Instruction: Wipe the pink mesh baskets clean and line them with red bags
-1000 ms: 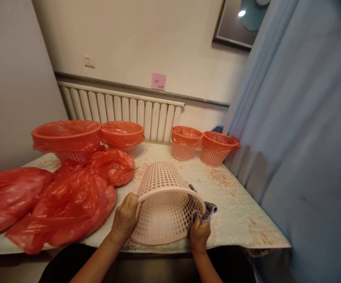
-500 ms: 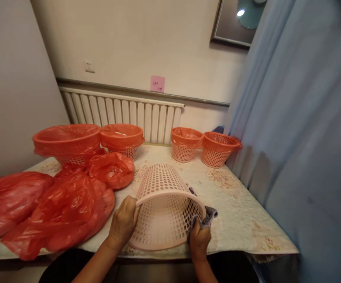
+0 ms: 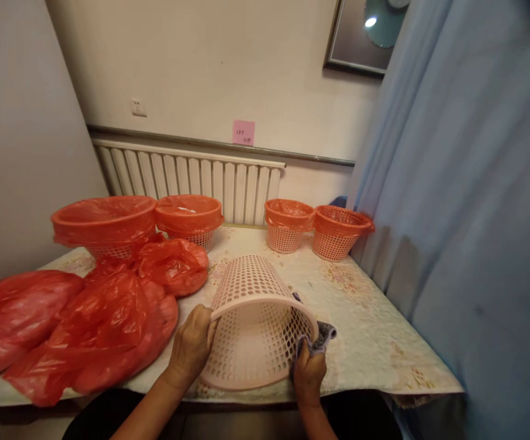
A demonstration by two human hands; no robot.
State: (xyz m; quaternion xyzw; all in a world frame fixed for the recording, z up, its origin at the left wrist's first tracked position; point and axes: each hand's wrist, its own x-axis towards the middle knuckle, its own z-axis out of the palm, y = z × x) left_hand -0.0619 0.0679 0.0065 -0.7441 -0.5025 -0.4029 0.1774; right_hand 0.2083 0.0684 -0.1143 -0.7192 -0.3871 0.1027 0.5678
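A pale pink perforated plastic basket [image 3: 250, 281] lies on its side on the table, its open mouth facing me. My left hand [image 3: 193, 342] is closed on the left of its rim. At the rim's right side, my right hand [image 3: 309, 373] grips a dark grey cloth [image 3: 324, 337] with a light purple edge, pressed against the basket. Part of the cloth shows behind the basket's right wall. My right fingertips are partly hidden by the cloth.
Filled red plastic bags [image 3: 109, 318] lie on the left of the flowered tablecloth [image 3: 375, 342]. Red-lined baskets stand at the back: a large one [image 3: 104, 220], a second [image 3: 191, 217], and two smaller ones [image 3: 287, 235] [image 3: 338, 241]. A blue curtain [image 3: 466, 183] hangs on the right, a radiator [image 3: 191, 174] behind.
Almost nothing differs. My right hand and the cloth have shifted very slightly left along the basket's rim, and the view has tilted a little.
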